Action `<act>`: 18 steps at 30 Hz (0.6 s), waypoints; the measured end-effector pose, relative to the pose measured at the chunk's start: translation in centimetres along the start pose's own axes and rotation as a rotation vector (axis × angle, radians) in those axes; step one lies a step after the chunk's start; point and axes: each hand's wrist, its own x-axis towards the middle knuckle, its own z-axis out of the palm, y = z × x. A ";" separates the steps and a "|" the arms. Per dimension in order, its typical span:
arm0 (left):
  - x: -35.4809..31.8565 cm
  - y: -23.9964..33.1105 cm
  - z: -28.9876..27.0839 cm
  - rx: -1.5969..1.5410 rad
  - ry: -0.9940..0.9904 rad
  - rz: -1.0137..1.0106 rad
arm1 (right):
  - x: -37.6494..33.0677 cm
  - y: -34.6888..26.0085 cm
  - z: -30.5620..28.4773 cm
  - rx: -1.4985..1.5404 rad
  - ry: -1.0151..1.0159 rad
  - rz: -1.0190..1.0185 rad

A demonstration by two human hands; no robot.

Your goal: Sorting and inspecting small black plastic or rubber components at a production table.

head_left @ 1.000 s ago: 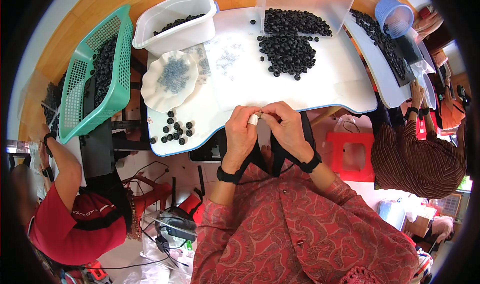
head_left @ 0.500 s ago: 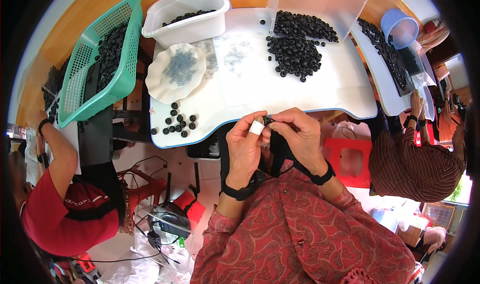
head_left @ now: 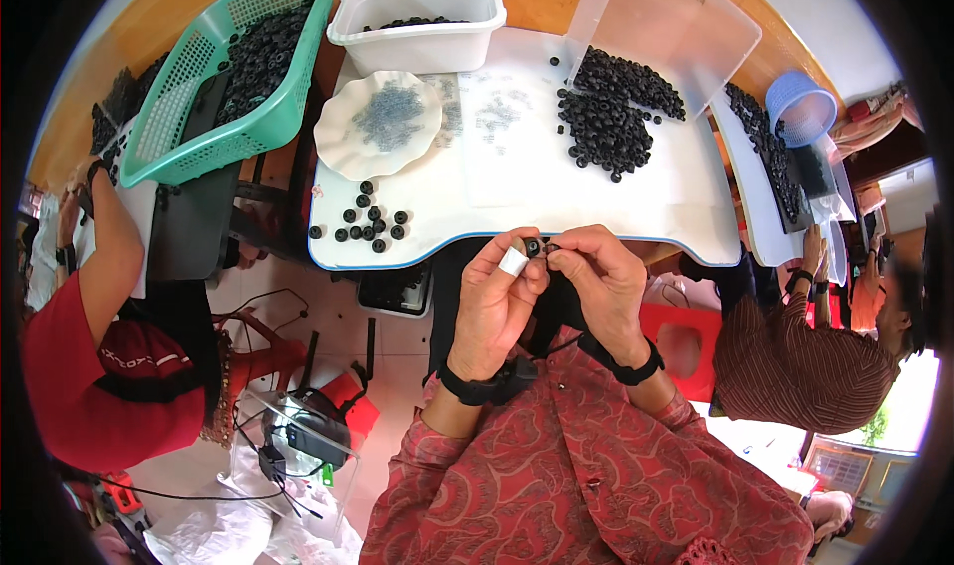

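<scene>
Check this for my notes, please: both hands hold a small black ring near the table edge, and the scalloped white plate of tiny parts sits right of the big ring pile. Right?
Not quite. The head view shows the scalloped white plate left of the big ring pile, not right. The left hand and right hand do hold a small black ring at the table edge.

black ring point(head_left: 533, 247) mostly hidden by fingertips point(head_left: 556, 259)

Two bare hands meet in front of the chest, fingertips touching at the centre of the view. The left hand point(head_left: 497, 302) rises from about 6 o'clock, its thumb tip wrapped in white tape, fingers curled in a pinch. The right hand point(head_left: 601, 287) comes in from about 5 o'clock, fingers bent inward, pinching toward the left. Each wrist wears a black band.
</scene>
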 end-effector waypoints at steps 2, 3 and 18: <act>-0.2 0.2 0.0 -0.020 -0.015 0.005 | 0.0 -0.1 0.3 -0.022 -0.017 -0.049; -0.3 0.2 0.0 -0.030 -0.023 0.007 | 0.1 -0.2 0.4 -0.033 -0.025 -0.074; -1.5 1.6 0.5 0.044 0.007 0.081 | 0.1 -1.5 2.3 -0.154 -0.050 -0.130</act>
